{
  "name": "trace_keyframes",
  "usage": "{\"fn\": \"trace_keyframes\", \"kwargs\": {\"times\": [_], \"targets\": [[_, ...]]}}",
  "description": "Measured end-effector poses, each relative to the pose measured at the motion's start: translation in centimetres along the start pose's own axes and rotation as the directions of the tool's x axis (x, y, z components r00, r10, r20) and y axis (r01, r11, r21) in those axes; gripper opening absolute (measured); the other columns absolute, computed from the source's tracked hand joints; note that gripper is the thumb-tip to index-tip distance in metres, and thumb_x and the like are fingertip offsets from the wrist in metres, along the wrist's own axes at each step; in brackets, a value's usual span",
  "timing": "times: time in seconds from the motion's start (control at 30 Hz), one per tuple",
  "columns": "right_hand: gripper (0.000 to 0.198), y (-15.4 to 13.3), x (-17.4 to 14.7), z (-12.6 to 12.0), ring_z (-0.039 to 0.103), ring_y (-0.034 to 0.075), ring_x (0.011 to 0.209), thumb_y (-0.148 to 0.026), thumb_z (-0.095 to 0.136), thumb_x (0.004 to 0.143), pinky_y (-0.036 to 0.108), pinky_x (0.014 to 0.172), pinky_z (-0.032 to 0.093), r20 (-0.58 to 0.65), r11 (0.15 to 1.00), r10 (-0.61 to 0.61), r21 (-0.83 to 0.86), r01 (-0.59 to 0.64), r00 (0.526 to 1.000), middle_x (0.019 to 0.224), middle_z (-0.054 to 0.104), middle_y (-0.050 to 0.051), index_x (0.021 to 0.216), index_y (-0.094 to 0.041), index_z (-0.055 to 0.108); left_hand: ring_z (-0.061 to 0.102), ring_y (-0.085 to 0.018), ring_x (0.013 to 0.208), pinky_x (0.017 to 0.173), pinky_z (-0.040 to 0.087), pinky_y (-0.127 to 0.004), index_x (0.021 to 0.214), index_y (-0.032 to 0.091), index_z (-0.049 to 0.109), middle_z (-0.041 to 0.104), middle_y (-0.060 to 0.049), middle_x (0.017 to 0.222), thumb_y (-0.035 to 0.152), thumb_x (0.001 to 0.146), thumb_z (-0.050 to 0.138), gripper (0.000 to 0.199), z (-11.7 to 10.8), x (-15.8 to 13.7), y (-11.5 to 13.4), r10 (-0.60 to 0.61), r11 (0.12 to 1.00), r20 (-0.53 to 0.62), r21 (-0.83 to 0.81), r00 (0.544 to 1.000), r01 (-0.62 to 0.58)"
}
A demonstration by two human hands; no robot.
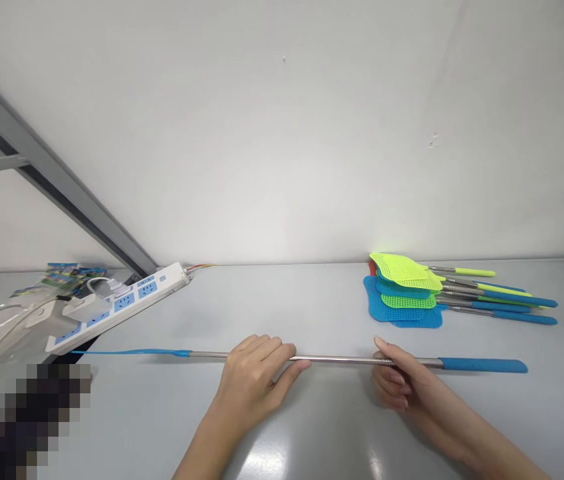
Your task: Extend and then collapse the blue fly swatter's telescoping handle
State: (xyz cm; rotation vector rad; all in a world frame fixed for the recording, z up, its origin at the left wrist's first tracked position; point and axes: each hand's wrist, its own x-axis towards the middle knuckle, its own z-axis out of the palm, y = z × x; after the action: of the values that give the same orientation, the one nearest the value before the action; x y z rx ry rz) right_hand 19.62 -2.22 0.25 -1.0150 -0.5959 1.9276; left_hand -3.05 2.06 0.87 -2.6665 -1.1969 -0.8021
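A pale wall stands behind the power strip, above a grey, glossy worktop with a pile of flyswatters to the strip's right. The held flyswatter runs rightward from beside the strip's near end, so a leftward push could knock the plugged-in adapter. The left hand has its grip closed around it; the right hand's curls about it, seemingly looser.

No lettering — anywhere — can be read.
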Motion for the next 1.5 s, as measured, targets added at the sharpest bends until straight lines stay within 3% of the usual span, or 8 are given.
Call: {"fn": "trace_keyframes", "kwargs": {"times": [0.27, 0.4, 0.53, 0.73, 0.93, 1.13, 1.27, 1.5], "targets": [[0.029, 0.2, -0.1, 0.8, 0.040, 0.009, 0.048, -0.040, 0.039, 0.079, 0.021, 0.045, 0.025, 0.182, 0.999, 0.034, -0.009, -0.033, 0.983, 0.055, 0.041, -0.002, 0.070, -0.015, 0.052, 0.041, -0.012, 0.057, 0.056, 0.027, -0.027, 0.077, 0.022, 0.058, 0.052, 0.001, 0.062, 0.027, 0.075, 0.049, 0.011, -0.1, 0.5, 1.0, -0.088, 0.996, -0.034, -0.009, 0.996, 0.088], [0.031, 3.0, -0.2, 2.8, 0.051, 0.014, 0.057, -0.038, 0.043, 0.076, 0.022, 0.049, 0.031, 0.358, 0.983, 0.176, -0.117, -0.143, 0.917, 0.067, 0.055, 0.007, 0.084, -0.012, 0.057, 0.041, -0.012, 0.059, 0.058, 0.026, -0.028, 0.067, 0.021, 0.056, 0.051, 0.001, 0.060, 0.027, 0.076, 0.048, 0.014, 1.0, 0.5, 3.0, -0.086, 0.996, -0.023, -0.001, 0.996, 0.086], [0.029, 6.3, 0.4, 4.0, 0.051, 0.009, 0.058, -0.034, 0.059, 0.066, 0.021, 0.058, 0.032, 0.420, 0.969, 0.245, -0.143, -0.203, 0.874, 0.071, 0.060, 0.007, 0.085, -0.012, 0.057, 0.039, -0.012, 0.057, 0.056, 0.025, -0.028, 0.062, 0.019, 0.053, 0.051, 0.001, 0.059, 0.028, 0.077, 0.047, 0.018, 2.2, 0.3, 4.6, -0.112, 0.994, -0.050, -0.001, 0.992, 0.113], [0.048, 6.5, 1.3, 5.3, 0.052, 0.010, 0.051, -0.053, 0.039, 0.072, 0.020, 0.045, 0.029, 0.379, 0.962, 0.271, -0.141, -0.235, 0.885, 0.074, 0.059, 0.011, 0.079, -0.009, 0.055, 0.037, -0.011, 0.055, 0.056, 0.025, -0.027, 0.061, 0.019, 0.053, 0.051, 0.002, 0.058, 0.028, 0.077, 0.046, 0.020, 2.0, 0.3, 4.9, -0.177, 0.984, -0.103, -0.040, 0.979, 0.174], [0.027, 6.5, 2.1, 5.6, 0.053, 0.012, 0.049, -0.030, 0.053, 0.067, 0.020, 0.041, 0.035, 0.358, 0.983, 0.115, -0.175, -0.055, 0.927, 0.063, 0.058, 0.005, 0.085, -0.011, 0.049, 0.037, -0.011, 0.055, 0.057, 0.025, -0.027, 0.059, 0.019, 0.052, 0.050, 0.002, 0.057, 0.029, 0.079, 0.043, 0.023, 2.0, 0.2, 4.7, -0.245, 0.969, -0.092, -0.045, 0.965, 0.242], [0.028, 7.5, 2.9, 5.5, 0.047, 0.008, 0.044, -0.022, 0.064, 0.059, 0.020, 0.040, 0.036, 0.338, 0.967, -0.033, -0.228, 0.116, 0.941, 0.054, 0.054, -0.001, 0.081, -0.011, 0.051, 0.039, -0.011, 0.059, 0.059, 0.025, -0.028, 0.063, 0.019, 0.052, 0.052, 0.001, 0.060, 0.029, 0.080, 0.041, 0.023, 1.9, 0.3, 4.5, -0.305, 0.950, -0.028, -0.078, 0.952, 0.302], [0.030, 6.9, 2.9, 5.4, 0.043, 0.008, 0.050, -0.019, 0.069, 0.053, 0.019, 0.040, 0.036, 0.340, 0.956, -0.069, -0.246, 0.159, 0.938, 0.058, 0.050, -0.001, 0.079, -0.012, 0.054, 0.040, -0.011, 0.059, 0.060, 0.025, -0.028, 0.065, 0.020, 0.053, 0.052, 0.002, 0.061, 0.029, 0.080, 0.041, 0.022, 1.6, 0.4, 4.5, -0.325, 0.942, -0.003, -0.092, 0.946, 0.323], [0.018, 6.9, 3.0, 4.6, 0.044, 0.010, 0.054, -0.023, 0.066, 0.061, 0.023, 0.048, 0.036, 0.367, 0.966, -0.115, -0.176, 0.190, 0.923, 0.060, 0.051, 0.001, 0.073, -0.012, 0.056, 0.040, -0.011, 0.059, 0.060, 0.026, -0.028, 0.064, 0.020, 0.053, 0.053, 0.002, 0.061, 0.029, 0.080, 0.042, 0.021, 1.4, 0.5, 4.4, -0.348, 0.933, -0.016, -0.106, 0.937, 0.345]]}}
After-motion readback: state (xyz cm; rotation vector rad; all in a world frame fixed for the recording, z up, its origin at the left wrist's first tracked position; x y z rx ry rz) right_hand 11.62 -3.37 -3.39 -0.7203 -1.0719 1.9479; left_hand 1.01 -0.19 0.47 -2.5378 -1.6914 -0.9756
